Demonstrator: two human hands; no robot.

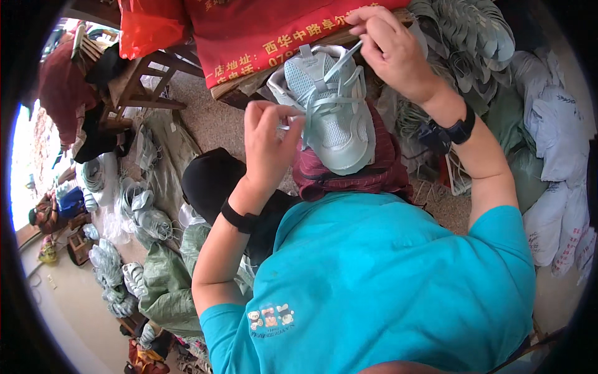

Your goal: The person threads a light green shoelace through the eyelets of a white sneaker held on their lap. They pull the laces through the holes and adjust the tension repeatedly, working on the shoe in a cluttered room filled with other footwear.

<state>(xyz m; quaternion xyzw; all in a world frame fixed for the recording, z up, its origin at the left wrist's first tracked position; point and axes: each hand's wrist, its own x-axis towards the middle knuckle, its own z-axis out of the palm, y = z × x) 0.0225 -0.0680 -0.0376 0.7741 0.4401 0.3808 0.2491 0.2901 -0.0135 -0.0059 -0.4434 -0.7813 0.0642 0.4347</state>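
A pale grey-green sneaker point(341, 138) rests in front of me, its toe toward my body and its heel against the table edge. Its flat shoelace point(330, 101) crosses the tongue. My left hand point(269, 138) is beside the shoe's left side, fingers curled in a pinch with a bit of lace showing at them. Raised up at the far right of the shoe, my right hand point(391, 57) pinches the other lace end, which runs up slantwise from the eyelets. Beneath the shoe lies a maroon cloth point(389, 163) on my lap.
A red printed cover point(240, 34) lies over the wooden table ahead, with an orange-red plastic bag point(149, 31) at its left. Bundles of shoe uppers point(464, 31) and white sacks point(557, 137) crowd the right. Green sacks point(165, 290) and a wooden stool point(134, 84) stand left.
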